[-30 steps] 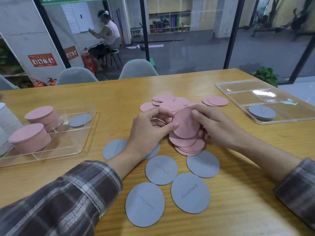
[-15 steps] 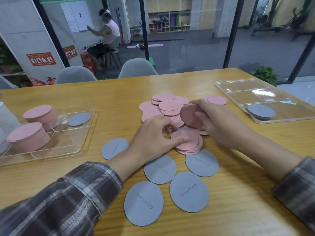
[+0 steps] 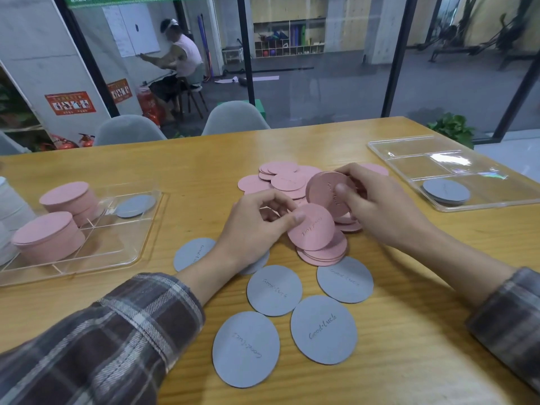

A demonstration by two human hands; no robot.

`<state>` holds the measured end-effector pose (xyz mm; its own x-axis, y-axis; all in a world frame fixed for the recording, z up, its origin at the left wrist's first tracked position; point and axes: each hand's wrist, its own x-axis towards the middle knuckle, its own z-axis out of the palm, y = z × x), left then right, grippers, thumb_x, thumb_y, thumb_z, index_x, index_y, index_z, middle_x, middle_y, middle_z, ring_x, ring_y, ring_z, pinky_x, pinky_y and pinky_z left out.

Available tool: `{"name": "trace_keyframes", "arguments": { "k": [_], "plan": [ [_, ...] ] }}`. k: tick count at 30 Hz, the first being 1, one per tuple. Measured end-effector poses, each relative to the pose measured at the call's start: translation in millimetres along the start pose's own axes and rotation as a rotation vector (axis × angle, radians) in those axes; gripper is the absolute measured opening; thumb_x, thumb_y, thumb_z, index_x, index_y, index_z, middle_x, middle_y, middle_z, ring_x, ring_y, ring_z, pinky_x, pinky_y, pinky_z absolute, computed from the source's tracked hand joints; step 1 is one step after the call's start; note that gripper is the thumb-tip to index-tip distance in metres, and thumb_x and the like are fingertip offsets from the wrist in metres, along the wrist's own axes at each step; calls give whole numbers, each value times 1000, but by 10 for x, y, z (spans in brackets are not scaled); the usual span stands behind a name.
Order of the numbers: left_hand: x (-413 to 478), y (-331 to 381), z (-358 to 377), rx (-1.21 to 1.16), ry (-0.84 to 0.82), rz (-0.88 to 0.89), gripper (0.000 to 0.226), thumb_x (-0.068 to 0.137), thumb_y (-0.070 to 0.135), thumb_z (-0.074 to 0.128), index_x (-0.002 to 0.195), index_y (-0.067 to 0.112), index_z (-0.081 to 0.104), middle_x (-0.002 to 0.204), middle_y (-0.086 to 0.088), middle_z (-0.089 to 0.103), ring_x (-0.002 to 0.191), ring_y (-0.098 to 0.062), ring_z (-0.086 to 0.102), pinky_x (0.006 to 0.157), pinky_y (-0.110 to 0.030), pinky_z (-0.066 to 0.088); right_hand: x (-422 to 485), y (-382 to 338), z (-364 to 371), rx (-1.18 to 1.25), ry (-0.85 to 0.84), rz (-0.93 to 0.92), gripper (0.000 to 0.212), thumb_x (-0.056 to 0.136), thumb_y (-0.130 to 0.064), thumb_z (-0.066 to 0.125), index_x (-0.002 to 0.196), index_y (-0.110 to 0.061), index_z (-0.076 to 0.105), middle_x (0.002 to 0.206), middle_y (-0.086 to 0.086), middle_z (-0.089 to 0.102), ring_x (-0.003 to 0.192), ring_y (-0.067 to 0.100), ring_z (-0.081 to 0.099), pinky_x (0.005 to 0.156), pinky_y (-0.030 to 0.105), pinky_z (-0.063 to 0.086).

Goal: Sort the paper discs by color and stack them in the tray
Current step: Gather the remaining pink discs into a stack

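Loose pink discs (image 3: 285, 178) lie scattered at the table's middle, with a small pink pile (image 3: 324, 254) just below my hands. My left hand (image 3: 257, 226) pinches one pink disc (image 3: 311, 229), tilted above that pile. My right hand (image 3: 377, 200) grips a thin stack of pink discs (image 3: 325, 191), held on edge. Several grey discs (image 3: 323, 328) marked "Good Luck" lie flat nearer me. The left tray (image 3: 131, 247) holds two tall pink stacks (image 3: 48, 236) and one grey disc (image 3: 135, 205). The right tray (image 3: 496, 200) holds a short grey stack (image 3: 445, 192).
The wooden table (image 3: 423, 317) runs to a glass wall at the back. Two grey chairs (image 3: 233, 118) stand behind the far edge. White objects (image 3: 11, 206) sit at the far left beside the left tray. A person sits at a desk far behind the glass.
My left hand has lifted one pink disc off the small pile. My right hand has raised its pink stack and turned it more upright.
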<state>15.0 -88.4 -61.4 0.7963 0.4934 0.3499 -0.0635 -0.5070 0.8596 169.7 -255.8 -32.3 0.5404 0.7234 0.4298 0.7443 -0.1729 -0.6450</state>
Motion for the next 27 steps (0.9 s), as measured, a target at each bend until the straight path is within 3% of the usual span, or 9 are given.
{"name": "trace_keyframes", "arguments": {
  "k": [6,13,16,19,22,27],
  "plan": [
    [0,36,6,-147,23,-84,14,91,10,79,93,1,69,77,-15,74,67,-29,76,62,-32,61,-22,-60,62,293,-67,131,19,105,-10,46,94,-16,60,75,3,55,56,9,54,49,16,45],
    [-14,88,8,-168,26,-133,17,91,11,80,93,0,66,73,-22,72,59,-31,74,50,-28,54,-39,-30,125,289,-166,129,29,109,-26,37,110,-21,66,79,4,60,60,14,58,52,26,44],
    [-10,87,9,-143,31,-134,20,90,13,81,93,0,66,72,-18,74,60,-32,74,52,-29,55,-56,-61,125,231,-181,58,29,107,-38,40,112,-25,66,75,-7,61,59,12,60,53,26,47],
    [-24,87,18,-117,9,-124,22,90,14,81,91,0,64,70,-15,74,59,-31,73,53,-29,54,-66,-55,134,52,-205,-81,14,104,-31,50,110,-27,62,72,-18,62,64,9,61,58,25,45],
    [-48,78,50,54,-34,-43,22,88,20,83,84,6,66,68,-4,74,59,-21,69,58,-24,51,-54,0,130,-29,-163,-104,15,104,-25,52,116,-25,61,78,-24,60,74,2,58,62,18,38],
    [-113,53,116,420,-95,168,36,76,54,85,92,24,73,83,12,64,73,0,54,67,-15,40,-5,44,70,-113,-63,-73,32,105,-24,46,136,-20,53,107,-7,66,95,12,59,77,25,40]
  ]
}}
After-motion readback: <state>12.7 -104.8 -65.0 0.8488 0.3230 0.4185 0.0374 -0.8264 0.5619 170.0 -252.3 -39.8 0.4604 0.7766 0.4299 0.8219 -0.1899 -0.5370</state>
